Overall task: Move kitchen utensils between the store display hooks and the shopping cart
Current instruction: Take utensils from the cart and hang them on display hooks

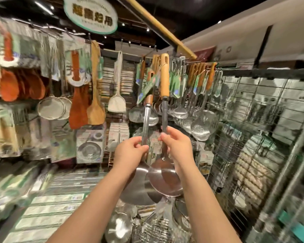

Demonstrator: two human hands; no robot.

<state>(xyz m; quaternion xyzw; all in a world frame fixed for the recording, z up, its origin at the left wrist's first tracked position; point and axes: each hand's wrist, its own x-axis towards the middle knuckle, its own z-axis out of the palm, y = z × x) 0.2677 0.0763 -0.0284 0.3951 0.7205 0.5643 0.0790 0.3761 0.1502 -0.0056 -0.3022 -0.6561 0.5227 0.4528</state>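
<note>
Spatula (139, 187): shaft gripped by left hand (130, 153), frame centre.
Ladle (165, 180): shaft gripped by right hand (178, 146), handle up.

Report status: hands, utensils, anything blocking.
Left hand grips spatula shaft. Right hand grips ladle shaft, handle upright. Hanging ladles crowd close behind.

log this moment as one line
left hand grips spatula shaft | right hand grips ladle shaft | handles up near display hooks
</note>
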